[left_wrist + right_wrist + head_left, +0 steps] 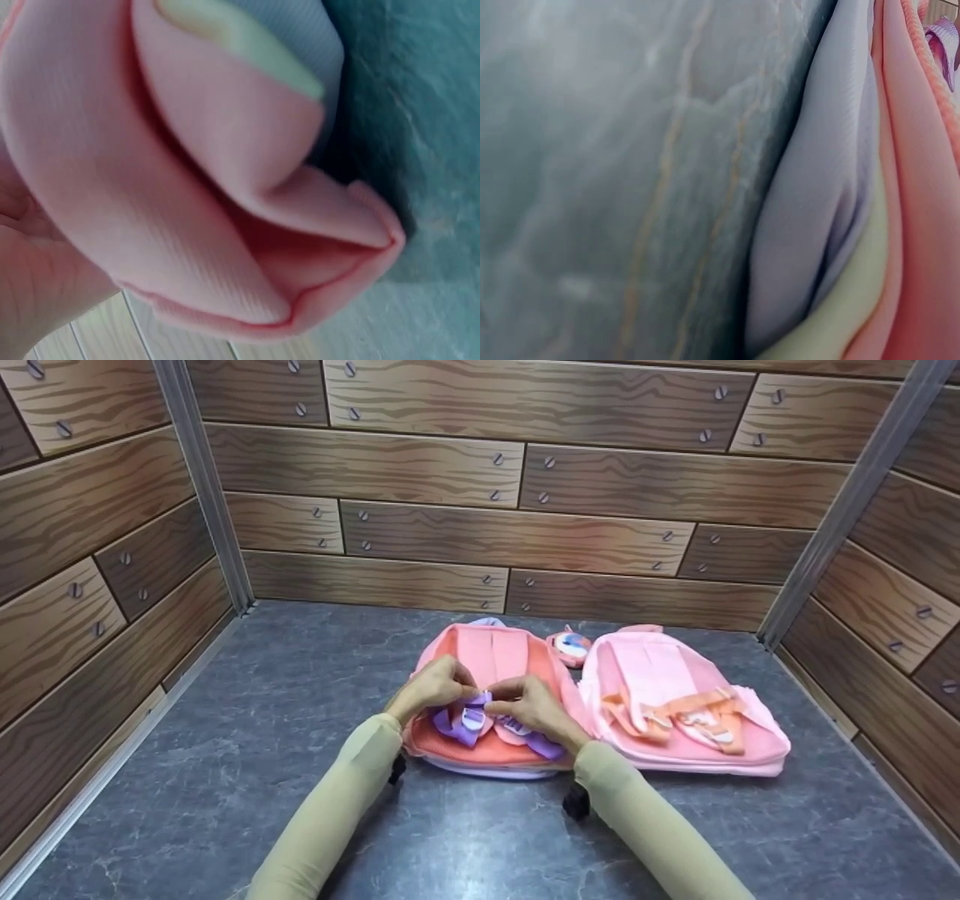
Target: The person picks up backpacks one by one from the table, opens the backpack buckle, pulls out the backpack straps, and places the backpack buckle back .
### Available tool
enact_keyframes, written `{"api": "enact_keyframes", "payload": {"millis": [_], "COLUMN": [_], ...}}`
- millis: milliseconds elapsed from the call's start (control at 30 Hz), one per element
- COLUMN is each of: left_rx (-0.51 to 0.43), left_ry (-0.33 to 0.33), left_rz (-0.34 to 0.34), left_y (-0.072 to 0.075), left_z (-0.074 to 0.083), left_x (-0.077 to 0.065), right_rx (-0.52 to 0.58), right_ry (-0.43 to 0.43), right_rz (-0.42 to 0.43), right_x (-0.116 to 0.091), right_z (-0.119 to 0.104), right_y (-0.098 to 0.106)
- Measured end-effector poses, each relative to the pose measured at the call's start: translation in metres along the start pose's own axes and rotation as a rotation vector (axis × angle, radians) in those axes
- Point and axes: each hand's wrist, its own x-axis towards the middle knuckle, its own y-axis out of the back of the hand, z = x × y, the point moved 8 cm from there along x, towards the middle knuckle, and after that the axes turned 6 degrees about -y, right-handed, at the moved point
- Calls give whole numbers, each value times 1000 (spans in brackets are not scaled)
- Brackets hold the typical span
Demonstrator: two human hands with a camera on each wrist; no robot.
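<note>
A coral backpack lies on the table, its shoulder-strap side facing up. Over its lower half, my left hand pinches a purple webbing strap close to a pale adjuster buckle. From the other side my right hand pinches the same strap, the fingertips of both hands nearly meeting. A second purple strap lies beneath the right wrist. In the left wrist view the bag's folded pink side covers most of the palm. The right wrist view shows the bag's lavender, pale green and coral side.
Right beside it lies a pink backpack with orange straps. A small round coral pouch with a blue and white picture sits between the two bags at the back. Wood-patterned walls enclose the dark marbled table.
</note>
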Motion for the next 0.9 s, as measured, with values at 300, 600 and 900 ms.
{"api": "enact_keyframes", "payload": {"millis": [300, 600, 900], "left_rx": [-55, -92, -23], "left_ry": [1, 22, 21], "left_rz": [-6, -53, -36], "left_y": [-10, -6, -8], "left_z": [-1, -1, 2], "left_x": [1, 0, 1], "right_rx": [24, 21, 33], "right_ry": [72, 20, 50], "right_rz": [-6, 0, -17], "right_x": [2, 1, 1], "right_z": [0, 1, -1], "right_y": [-3, -1, -1]}}
